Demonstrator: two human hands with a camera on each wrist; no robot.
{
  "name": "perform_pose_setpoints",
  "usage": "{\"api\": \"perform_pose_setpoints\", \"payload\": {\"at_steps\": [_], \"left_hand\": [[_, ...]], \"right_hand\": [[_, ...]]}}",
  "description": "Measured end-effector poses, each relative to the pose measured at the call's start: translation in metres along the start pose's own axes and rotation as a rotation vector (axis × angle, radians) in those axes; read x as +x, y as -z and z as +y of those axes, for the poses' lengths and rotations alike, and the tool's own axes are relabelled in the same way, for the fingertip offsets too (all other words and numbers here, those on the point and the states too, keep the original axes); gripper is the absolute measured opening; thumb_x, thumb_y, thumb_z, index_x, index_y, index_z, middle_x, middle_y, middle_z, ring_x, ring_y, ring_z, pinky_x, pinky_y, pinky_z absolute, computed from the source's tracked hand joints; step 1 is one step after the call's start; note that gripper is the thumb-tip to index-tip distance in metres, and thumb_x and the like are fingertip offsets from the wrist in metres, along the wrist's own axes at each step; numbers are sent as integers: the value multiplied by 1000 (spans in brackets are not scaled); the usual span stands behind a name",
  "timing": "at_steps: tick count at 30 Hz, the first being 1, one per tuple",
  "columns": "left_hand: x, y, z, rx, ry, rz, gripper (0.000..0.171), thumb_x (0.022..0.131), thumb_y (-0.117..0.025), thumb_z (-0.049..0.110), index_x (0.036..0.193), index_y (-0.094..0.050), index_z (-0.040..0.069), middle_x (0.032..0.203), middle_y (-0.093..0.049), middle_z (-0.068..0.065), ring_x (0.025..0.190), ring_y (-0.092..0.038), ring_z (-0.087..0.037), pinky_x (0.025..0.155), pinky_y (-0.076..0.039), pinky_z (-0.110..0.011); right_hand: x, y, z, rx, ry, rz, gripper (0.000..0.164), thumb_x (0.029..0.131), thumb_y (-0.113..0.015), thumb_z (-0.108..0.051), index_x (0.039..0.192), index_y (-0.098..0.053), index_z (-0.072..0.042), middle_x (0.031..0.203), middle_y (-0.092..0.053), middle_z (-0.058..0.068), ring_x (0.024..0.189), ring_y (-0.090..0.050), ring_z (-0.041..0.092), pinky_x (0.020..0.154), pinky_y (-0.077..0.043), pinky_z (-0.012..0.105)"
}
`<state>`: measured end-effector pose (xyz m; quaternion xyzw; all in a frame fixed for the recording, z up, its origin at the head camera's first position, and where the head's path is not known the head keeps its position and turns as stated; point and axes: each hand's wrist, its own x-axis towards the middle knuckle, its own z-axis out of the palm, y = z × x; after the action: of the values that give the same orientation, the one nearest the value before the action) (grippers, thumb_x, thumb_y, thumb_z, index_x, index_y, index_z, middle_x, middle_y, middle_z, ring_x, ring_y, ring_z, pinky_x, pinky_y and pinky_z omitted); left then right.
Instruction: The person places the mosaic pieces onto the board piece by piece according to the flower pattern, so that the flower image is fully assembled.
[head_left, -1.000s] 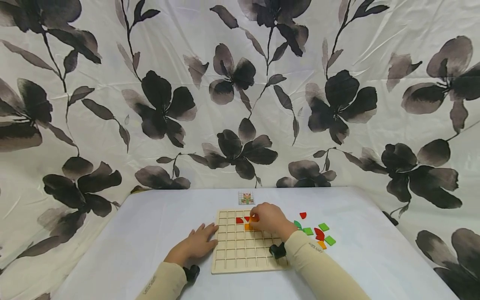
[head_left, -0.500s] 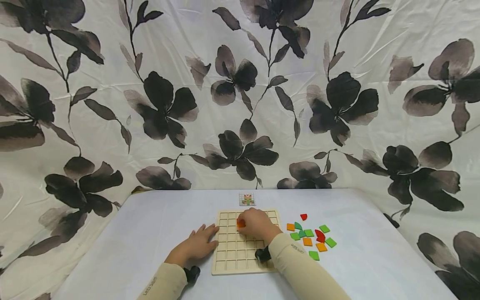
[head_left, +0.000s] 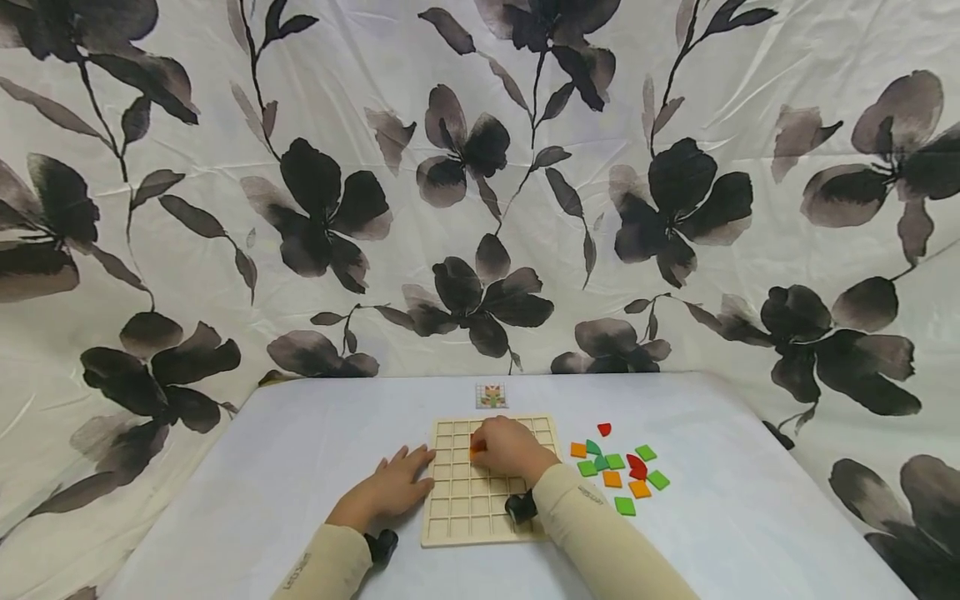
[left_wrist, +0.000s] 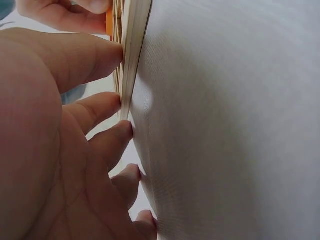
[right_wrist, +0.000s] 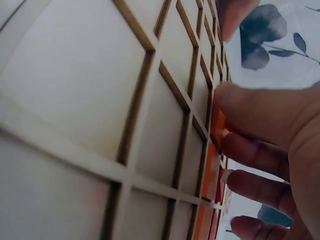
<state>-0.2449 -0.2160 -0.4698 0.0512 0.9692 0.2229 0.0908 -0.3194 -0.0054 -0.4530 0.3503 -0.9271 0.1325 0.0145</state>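
Observation:
A pale wooden grid board lies flat on the white table. Over its upper rows, my right hand pinches an orange square tile between thumb and fingers, right at a cell. More orange tile and red tile pieces sit in cells beside it; the hand hides most of them in the head view. My left hand rests at the board's left edge, fingers spread. In the left wrist view its thumb and forefinger touch the board's side.
Loose tiles lie right of the board: green squares, orange squares, dark green petal shapes and red petal shapes. Behind the board is a small picture card. A floral cloth hangs behind the table.
My right hand has moved left across the board with the orange tile, uncovering loose tiles at the right. Over the last half second it has hardly shifted. My left hand stays put.

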Motion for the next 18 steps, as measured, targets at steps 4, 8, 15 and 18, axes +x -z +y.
{"api": "perform_pose_setpoints", "payload": {"at_steps": [4, 8, 15, 18], "left_hand": [[0, 0, 1, -2, 1, 6, 53, 96, -54, 31, 145, -44, 11, 155, -36, -14, 147, -19, -42, 117, -12, -65], [0, -1, 2, 2, 2, 6, 54, 96, -54, 31, 145, -44, 11, 155, -36, -15, 147, -19, -42, 117, -12, -65], [-3, 2, 4, 9, 12, 7, 54, 97, -54, 30, 145, -44, 11, 155, -36, -15, 147, -19, -43, 118, -12, -64], [-4, 3, 6, 3, 23, 7, 53, 97, -54, 30, 145, -44, 11, 156, -35, -14, 147, -19, -42, 118, -11, -64]], "right_hand": [[2, 0, -1, -32, -35, 1, 10, 85, -74, -30, 80, -70, -23, 78, -65, -10, 67, -55, 5, 61, -48, 24], [2, 1, -3, -39, -55, -10, 7, 84, -75, -27, 81, -71, -22, 80, -67, -10, 68, -56, 5, 61, -49, 24], [-6, 7, -1, -84, 14, -28, 13, 87, -70, -20, 98, -75, -18, 95, -70, -5, 86, -65, 12, 77, -55, 27], [-14, 14, 5, -86, 39, -25, 16, 89, -68, -20, 104, -75, -18, 100, -69, -4, 94, -64, 15, 82, -55, 29]]}}
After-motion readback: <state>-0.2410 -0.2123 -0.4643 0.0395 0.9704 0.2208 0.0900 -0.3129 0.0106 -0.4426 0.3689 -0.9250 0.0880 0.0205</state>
